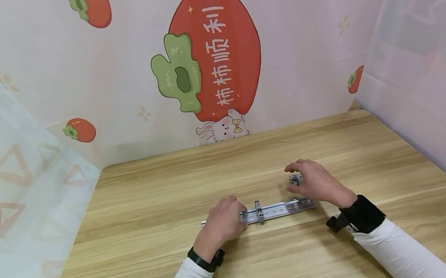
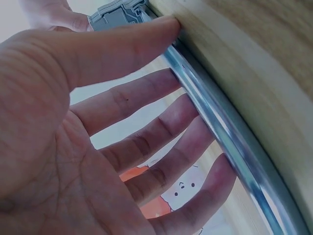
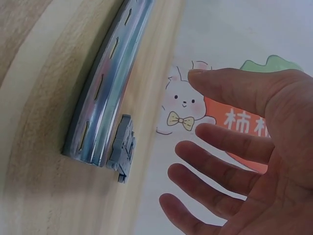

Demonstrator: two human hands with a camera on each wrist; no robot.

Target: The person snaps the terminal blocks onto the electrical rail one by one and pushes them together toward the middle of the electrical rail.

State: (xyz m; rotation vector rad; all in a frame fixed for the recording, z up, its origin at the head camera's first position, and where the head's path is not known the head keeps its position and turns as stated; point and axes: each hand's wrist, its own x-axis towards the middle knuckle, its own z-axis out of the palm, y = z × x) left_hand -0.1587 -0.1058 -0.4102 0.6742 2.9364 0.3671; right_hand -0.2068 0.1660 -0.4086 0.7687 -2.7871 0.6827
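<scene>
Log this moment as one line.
left hand: holds slotted rail | right hand: near loose block, holding nothing | second block: across rail

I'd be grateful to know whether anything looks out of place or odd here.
The backdrop looks odd: its lettering and rabbit are turned sideways. A loose block lies off the rail, near the right hand, but that seems ordinary. I see nothing spilled or damaged.

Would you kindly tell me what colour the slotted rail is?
The slotted rail is shiny silver-grey, showing best in the right wrist view.
</scene>
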